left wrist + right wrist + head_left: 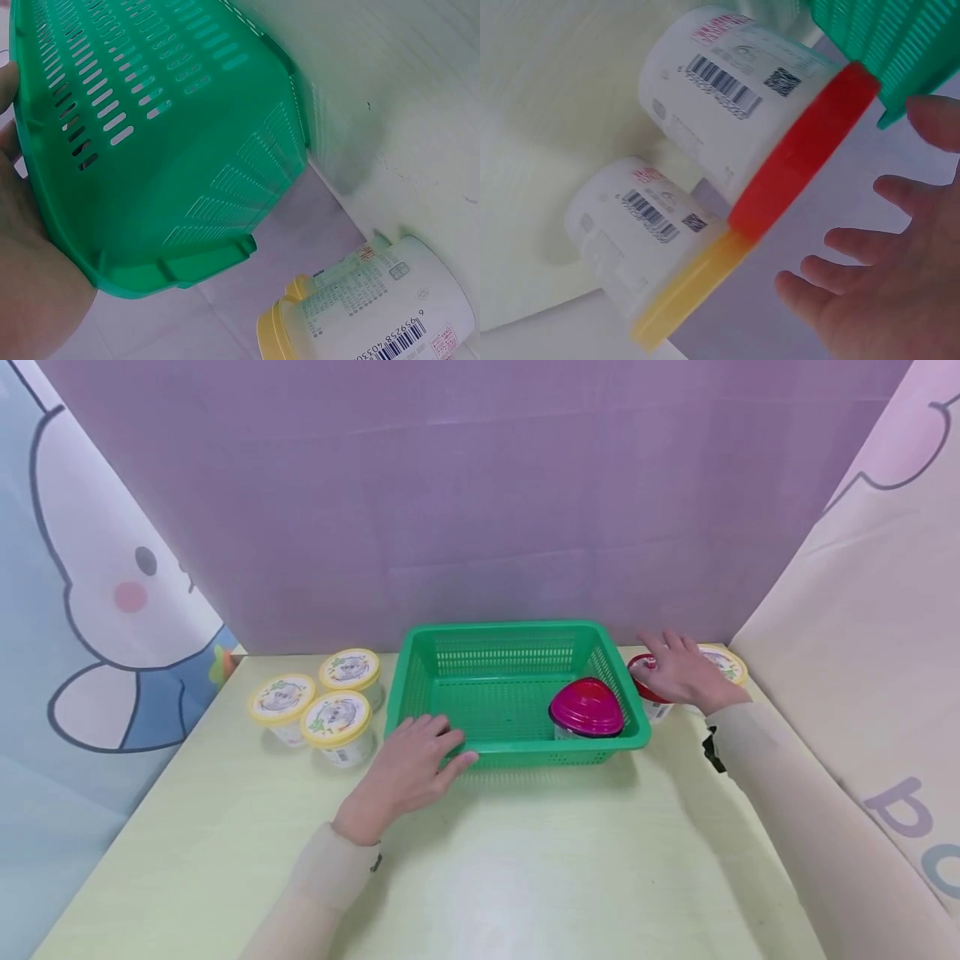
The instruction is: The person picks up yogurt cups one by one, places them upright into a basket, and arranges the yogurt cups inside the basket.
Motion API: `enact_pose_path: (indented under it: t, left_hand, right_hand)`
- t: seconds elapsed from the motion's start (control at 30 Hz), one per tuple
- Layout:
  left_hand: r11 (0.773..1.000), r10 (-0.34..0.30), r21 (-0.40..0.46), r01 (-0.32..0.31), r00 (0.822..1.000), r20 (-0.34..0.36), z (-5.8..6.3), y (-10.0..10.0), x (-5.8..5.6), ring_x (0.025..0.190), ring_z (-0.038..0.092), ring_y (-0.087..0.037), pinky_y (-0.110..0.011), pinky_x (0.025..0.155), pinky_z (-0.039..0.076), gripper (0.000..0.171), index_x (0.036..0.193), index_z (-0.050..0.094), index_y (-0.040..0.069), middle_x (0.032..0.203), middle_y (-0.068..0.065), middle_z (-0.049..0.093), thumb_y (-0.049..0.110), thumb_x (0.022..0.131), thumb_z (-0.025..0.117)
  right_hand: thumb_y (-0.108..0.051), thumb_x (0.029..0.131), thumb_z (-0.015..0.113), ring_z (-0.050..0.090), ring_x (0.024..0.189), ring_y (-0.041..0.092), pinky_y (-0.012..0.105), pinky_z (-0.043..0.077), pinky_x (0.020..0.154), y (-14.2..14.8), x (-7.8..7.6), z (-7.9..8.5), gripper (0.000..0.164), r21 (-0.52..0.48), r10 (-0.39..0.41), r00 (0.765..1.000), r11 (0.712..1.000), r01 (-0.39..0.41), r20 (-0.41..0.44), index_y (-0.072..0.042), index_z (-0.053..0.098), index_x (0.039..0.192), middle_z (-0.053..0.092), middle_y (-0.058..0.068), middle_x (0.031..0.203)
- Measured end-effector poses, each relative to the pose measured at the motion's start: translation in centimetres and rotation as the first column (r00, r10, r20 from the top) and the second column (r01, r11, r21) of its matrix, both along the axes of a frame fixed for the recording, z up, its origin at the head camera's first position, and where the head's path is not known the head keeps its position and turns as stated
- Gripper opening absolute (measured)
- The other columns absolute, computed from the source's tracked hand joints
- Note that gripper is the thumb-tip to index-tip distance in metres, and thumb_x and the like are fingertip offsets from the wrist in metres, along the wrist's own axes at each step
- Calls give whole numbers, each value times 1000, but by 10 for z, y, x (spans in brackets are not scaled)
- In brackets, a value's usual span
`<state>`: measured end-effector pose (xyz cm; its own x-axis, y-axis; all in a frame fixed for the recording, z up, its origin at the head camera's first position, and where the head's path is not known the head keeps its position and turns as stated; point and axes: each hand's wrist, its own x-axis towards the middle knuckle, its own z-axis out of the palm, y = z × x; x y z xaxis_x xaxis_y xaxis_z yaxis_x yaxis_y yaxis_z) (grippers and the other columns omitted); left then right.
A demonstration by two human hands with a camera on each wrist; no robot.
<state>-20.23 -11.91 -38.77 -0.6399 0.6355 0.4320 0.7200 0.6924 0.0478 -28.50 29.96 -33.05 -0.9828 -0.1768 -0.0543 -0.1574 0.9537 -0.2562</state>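
A green plastic basket (517, 747) stands on the table, and my left hand (405, 768) rests at its front left corner, fingers over the rim. In the left wrist view the palm lies along the basket's edge; its fingers are mostly cut off. Inside the basket, at the front right, sits a tub with a magenta domed lid (588, 706). Right of the basket, my right hand (686, 672) is spread over a white tub with a red lid (806, 150), partly hiding it from above. The right wrist view shows these fingers apart from the lid. Beside it stands a yellow-lidded tub (652, 240).
Several white tubs with yellow lids (336, 718) stand close together left of the basket. A purple cloth wall (487, 510) rises behind the table (510, 877). Printed cloth panels (885, 635) border both sides.
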Motion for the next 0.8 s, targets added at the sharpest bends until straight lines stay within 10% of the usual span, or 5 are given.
enact_pose_path:
  t: [0.8]
  left_hand:
    - [1000,13,-2,-13,1000,-2,1,0,2,79,53,-23,-39,72,45,37,110,73,8,88,-2,57,41,101,60]
  right_hand:
    - [-37,94,56,38,123,54,70,34,102,0,-2,-12,68,112,63,998,992,-62,-7,-2,43,151,44,34,136]
